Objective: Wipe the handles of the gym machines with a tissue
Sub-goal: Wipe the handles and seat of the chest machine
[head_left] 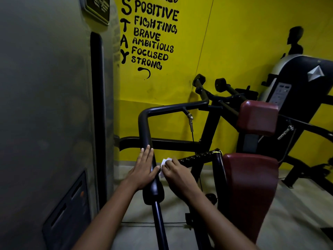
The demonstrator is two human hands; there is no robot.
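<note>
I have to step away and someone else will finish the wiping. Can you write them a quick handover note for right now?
Left hand: open, fingers straight, resting on the black handle of the near machine.
Right hand: holds the white tissue against the right side of that same handle.
Done: cannot tell how much of this handle is wiped.
Left: finish this handle up to its bend, then the far grips behind the red pad.
</note>
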